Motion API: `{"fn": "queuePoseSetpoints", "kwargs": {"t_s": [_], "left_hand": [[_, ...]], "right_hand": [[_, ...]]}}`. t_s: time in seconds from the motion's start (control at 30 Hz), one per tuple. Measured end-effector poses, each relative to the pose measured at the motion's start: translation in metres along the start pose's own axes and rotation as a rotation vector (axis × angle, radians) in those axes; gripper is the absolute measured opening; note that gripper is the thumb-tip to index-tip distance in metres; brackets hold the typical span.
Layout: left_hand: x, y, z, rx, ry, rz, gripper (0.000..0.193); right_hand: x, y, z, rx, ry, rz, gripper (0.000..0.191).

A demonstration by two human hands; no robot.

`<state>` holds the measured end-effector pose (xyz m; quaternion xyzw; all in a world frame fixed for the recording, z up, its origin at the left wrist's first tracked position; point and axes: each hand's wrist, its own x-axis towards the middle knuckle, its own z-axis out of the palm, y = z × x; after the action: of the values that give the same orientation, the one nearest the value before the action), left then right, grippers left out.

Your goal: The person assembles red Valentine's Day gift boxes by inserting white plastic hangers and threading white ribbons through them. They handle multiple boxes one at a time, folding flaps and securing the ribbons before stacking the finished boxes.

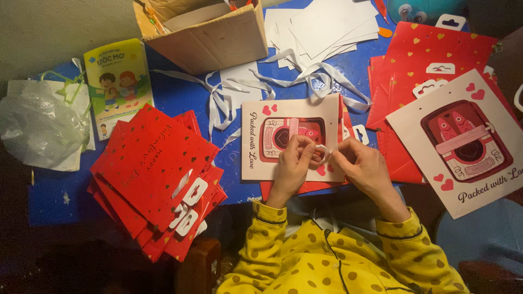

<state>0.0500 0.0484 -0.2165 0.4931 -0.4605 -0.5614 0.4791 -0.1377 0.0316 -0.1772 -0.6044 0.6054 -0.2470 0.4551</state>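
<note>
The short white ribbon end (322, 147) lay crosswise between both hands, pinched by the left hand (294, 163) and right hand (364, 166) over the near-right corner of the white card (256, 158) on the counter (180, 95).

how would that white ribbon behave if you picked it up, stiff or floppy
Probably floppy: the white ribbon lies in loose loops and curls across the blue table. Likely very light, since it is thin and flat. It may slip or tangle; the left hand and right hand pinch a short piece over the card bag.
</note>
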Motion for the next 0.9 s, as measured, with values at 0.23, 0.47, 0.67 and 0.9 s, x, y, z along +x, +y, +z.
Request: {"fn": "queuePoseSetpoints", "kwargs": {"t_s": [0.23, 0.47, 0.67, 0.9], "left_hand": [[-0.0004, -0.0007, 0.0005, 0.002, -0.012, 0.014, 0.024], [-0.0001, -0.0042, -0.0020, -0.016, 0.019, 0.033, 0.028], [0.0001, -0.0061, -0.0017, -0.030, 0.027, 0.019, 0.027], [0.0005, -0.0062, -0.0018, -0.047, 0.023, 0.022, 0.027]], "right_hand": [[-0.0004, -0.0007, 0.0002, -0.011, 0.012, -0.009, 0.018], [-0.0005, -0.0009, -0.0001, -0.025, 0.018, -0.005, 0.018], [-0.0006, -0.0029, -0.0004, -0.036, 0.013, 0.007, 0.018], [-0.0011, -0.0044, -0.0009, -0.035, 0.019, -0.002, 0.018]]}}
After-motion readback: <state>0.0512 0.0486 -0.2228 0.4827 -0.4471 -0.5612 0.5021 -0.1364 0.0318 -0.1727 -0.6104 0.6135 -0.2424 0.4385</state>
